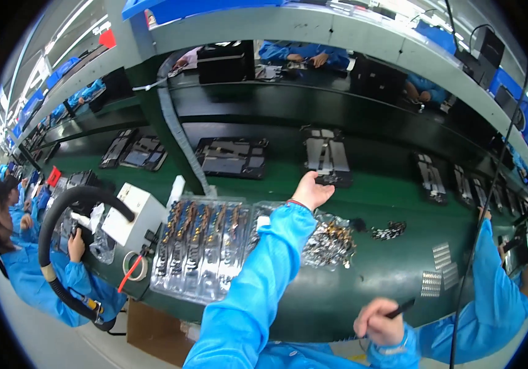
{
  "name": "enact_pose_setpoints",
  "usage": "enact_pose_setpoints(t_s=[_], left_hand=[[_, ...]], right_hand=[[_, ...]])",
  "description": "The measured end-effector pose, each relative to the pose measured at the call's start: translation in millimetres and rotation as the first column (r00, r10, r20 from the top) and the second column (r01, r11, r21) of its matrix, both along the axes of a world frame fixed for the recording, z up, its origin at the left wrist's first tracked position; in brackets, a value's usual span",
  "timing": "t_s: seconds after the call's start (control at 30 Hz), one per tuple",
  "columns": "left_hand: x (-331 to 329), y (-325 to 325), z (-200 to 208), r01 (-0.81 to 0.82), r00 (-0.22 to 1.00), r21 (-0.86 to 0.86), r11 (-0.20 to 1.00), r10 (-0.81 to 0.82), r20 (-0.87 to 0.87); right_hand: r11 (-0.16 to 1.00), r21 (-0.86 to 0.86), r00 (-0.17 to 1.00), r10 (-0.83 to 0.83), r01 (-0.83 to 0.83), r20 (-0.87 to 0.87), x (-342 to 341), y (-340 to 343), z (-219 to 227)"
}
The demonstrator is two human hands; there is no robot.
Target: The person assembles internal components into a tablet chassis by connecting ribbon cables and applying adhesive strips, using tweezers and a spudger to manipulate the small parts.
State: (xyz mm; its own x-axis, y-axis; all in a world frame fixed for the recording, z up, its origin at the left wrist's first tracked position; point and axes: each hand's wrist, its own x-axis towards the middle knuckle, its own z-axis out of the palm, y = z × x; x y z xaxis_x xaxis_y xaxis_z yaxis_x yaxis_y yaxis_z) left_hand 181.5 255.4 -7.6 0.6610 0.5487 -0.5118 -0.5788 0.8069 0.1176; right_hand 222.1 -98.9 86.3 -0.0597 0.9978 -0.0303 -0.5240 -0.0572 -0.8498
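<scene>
My left hand (312, 192) reaches forward across the bench, its thumb and fingers at the near edge of an opened tablet (327, 154). The tablet lies with its back off, showing pale battery packs and a dark strip between them. Close to my body, at the front edge of the bench, my right hand (380, 321) is closed around a slim black tool (401, 308), slightly blurred. Its tip points up and to the right; its exact kind I cannot make out. Under my left forearm are a clear plastic tray (199, 283) of small flex-cable parts and a heap of loose metallic parts (332, 243).
More opened tablets (232, 157) lie in a row along the green bench (313, 295). A white box with a thick black hose (61, 209) and a tape roll (135, 265) stand at left. Small silver sheets (431, 283) lie at right. Co-workers (504, 289) sit on both sides.
</scene>
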Motion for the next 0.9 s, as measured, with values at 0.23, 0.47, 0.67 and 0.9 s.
enact_pose_setpoints(t_s=[0.23,0.47,0.67,0.9], left_hand=[[84.0,53.1,-82.1,-0.31,0.88,0.066,0.948,0.313,-0.357],[68.9,47.5,-20.0,-0.502,0.7,0.293,0.814,0.581,-0.416],[-78.6,-49.5,26.2,-0.178,0.952,0.544,0.82,0.284,-0.116],[-212.6,-248.8,58.1,0.288,0.906,0.493,0.821,-0.066,-0.419]], right_hand=[[0.946,-0.207,0.964,-0.263,0.248,-0.045,-16.1,-37.6,-33.4],[0.931,-0.174,0.928,-0.347,0.322,-0.139,5.4,-36.7,-54.1],[0.683,0.013,0.674,-0.724,0.731,0.145,27.6,-23.2,-57.1],[0.961,0.031,0.938,-0.26,0.274,-0.23,73.5,-38.4,-107.5]])
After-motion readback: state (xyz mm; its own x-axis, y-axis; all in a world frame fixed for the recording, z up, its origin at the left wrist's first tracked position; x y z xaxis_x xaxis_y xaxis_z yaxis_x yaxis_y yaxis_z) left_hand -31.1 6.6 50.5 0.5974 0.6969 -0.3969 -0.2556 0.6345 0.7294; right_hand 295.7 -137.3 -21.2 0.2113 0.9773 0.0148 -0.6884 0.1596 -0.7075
